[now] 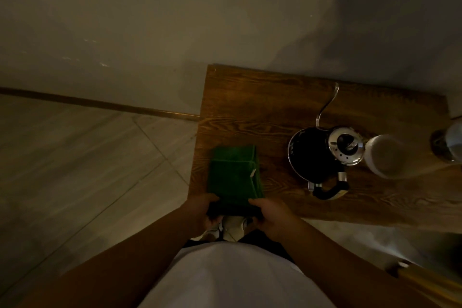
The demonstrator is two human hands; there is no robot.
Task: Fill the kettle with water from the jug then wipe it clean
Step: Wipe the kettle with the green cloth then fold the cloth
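Fingers of both the left hand [200, 210] and right hand [271, 215] grasp the cloth [235, 177] at the table [250, 107] edge. Kettle [315, 155] stands open at three o'clock from the cloth, lid [346, 145] and jug [386, 156] beyond.

This looks like a dim room in a home, with a small coffee or tea corner set against a plain painted wall [175, 20]. A dark wood-grain tabletop [250, 112] carries a gooseneck kettle [312, 155] with its shiny lid [346, 145] set beside the open mouth, a pale jug [385, 157] and a folded green cloth [233, 172]. Below lie large pale floor tiles [75, 157] with a brown skirting strip [100, 103] where floor meets wall, all under warm, low household lighting.
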